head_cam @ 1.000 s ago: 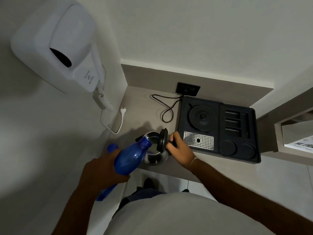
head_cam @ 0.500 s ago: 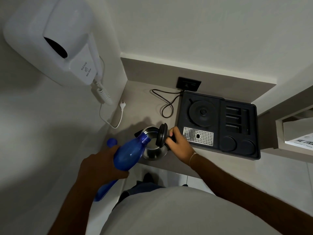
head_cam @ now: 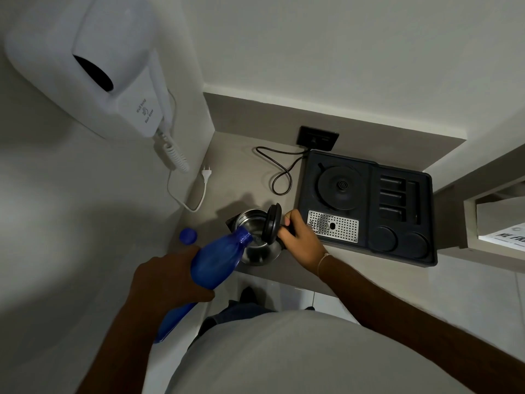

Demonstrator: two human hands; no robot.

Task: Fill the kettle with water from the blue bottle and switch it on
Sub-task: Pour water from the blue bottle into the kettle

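Observation:
A steel kettle (head_cam: 257, 255) stands on the grey counter near its front edge, its black lid (head_cam: 272, 224) flipped up. My right hand (head_cam: 301, 240) grips the kettle's handle on the right side. My left hand (head_cam: 170, 280) holds the blue bottle (head_cam: 218, 258) tilted, its open neck over the kettle's mouth, and water runs into the kettle. The bottle's blue cap (head_cam: 188, 236) lies on the counter to the left. The round kettle base (head_cam: 339, 187) sits in the black tray (head_cam: 403, 251) to the right.
A black cord (head_cam: 279, 173) loops from the tray to a wall socket (head_cam: 317, 138). A white wall hair dryer (head_cam: 93, 69) hangs at the upper left, its plug (head_cam: 206, 175) dangling loose over the counter. A metal drip grid (head_cam: 333, 225) lies in the tray beside my right hand.
The bottle's neck has edged further over the kettle's mouth and stays tilted. The view has shifted slightly; both hands keep their grips.

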